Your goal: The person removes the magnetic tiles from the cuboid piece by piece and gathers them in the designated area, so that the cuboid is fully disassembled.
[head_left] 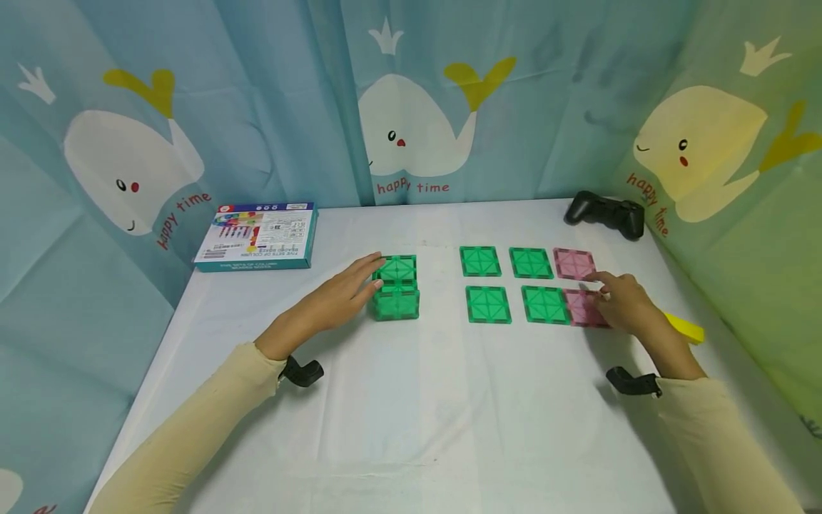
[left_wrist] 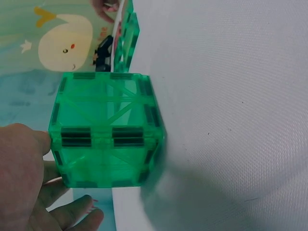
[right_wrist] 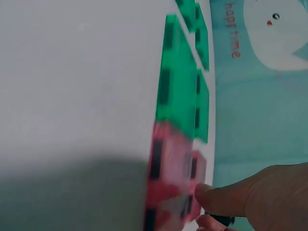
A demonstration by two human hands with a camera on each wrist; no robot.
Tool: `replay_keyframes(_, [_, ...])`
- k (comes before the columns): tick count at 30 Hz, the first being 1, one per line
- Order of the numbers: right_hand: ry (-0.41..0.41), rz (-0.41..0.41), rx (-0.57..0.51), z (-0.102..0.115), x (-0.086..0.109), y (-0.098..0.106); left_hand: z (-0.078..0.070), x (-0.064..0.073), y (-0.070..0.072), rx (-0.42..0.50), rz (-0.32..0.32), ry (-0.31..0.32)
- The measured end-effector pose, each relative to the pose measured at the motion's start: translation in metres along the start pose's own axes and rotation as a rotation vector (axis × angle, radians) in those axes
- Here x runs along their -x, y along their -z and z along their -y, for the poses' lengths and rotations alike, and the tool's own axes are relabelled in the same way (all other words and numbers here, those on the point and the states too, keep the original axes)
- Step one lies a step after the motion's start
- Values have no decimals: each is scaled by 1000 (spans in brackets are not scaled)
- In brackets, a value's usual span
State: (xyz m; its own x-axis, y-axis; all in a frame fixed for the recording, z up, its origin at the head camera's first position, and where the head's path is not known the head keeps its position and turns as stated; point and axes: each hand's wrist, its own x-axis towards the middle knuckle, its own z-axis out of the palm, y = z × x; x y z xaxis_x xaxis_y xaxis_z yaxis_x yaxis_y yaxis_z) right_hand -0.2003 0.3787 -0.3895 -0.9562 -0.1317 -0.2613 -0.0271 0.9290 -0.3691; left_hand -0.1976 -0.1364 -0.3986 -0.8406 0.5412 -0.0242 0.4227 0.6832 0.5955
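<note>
in the head view, a hollow cube of clear green plastic square tiles (head_left: 397,307) stands on the white cloth-covered table (head_left: 411,400) and serves as the landmark. the left hand (head_left: 337,296) is at the cube's left side, its fingers loosely extended and touching the cube rather than gripping it. to the cube's right lie four flat clear green plastic square tiles (head_left: 488,305) in two rows; farther right are a far clear pink plastic square tile (head_left: 571,263) and a near clear pink plastic square tile (head_left: 580,308), the near one meeting the green tile beside it. the right hand (head_left: 628,303), well to the cube's right, has its index finger at the far pink tile and the rest bent over the near one; whether it pinches either cannot be told. beyond the cube, a flat printed cardboard box (head_left: 257,239) lies to the left and a black plastic game controller (head_left: 606,213) to the right. in the left wrist view, the thumb rests against the cube's side, the other fingers spread behind it; a light, steady touch there should keep the joined edges square. in the right wrist view, fingertips meet the pink tiles' edge; lifting one tile by its outer edge would probably avoid dragging its neighbour.
</note>
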Motion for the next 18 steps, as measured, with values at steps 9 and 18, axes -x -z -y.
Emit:
replay_keyframes(9, [249,-82,-72,87,-4,-23,2,0,-1,-13,-12,5])
replay_keyframes(18, [638,-108,-36,181,-7,-67,-1,0,0,-31,-5,7])
